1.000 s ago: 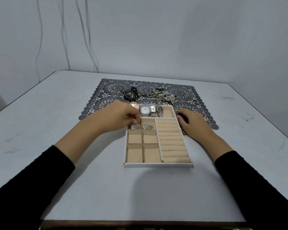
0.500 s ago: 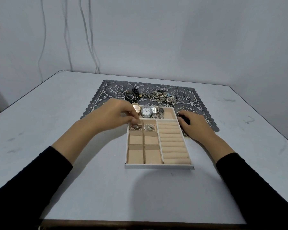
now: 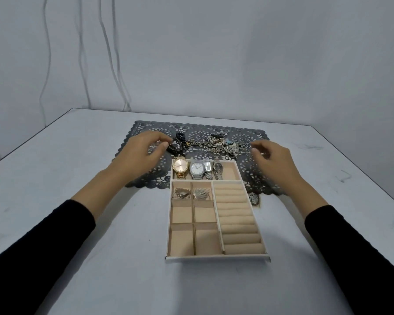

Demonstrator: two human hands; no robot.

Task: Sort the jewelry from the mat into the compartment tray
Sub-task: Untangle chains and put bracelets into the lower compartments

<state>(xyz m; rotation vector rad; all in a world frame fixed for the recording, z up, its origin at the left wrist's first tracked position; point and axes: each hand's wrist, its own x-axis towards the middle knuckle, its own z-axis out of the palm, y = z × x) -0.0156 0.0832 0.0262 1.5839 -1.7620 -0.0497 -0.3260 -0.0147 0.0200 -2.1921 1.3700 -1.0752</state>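
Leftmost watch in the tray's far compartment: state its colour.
The leftmost watch is gold, with a pale pinkish dial; the head view shows it best.

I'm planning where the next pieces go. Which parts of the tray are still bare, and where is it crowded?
Bare: the four nearer square cells of the beige compartment tray, adjoining the two silver leaf-shaped pieces; the padded ring-roll column on the right; the far compartment's right end, beside three wristwatches. Crowded: the tangled jewelry pile on the dark lace mat.
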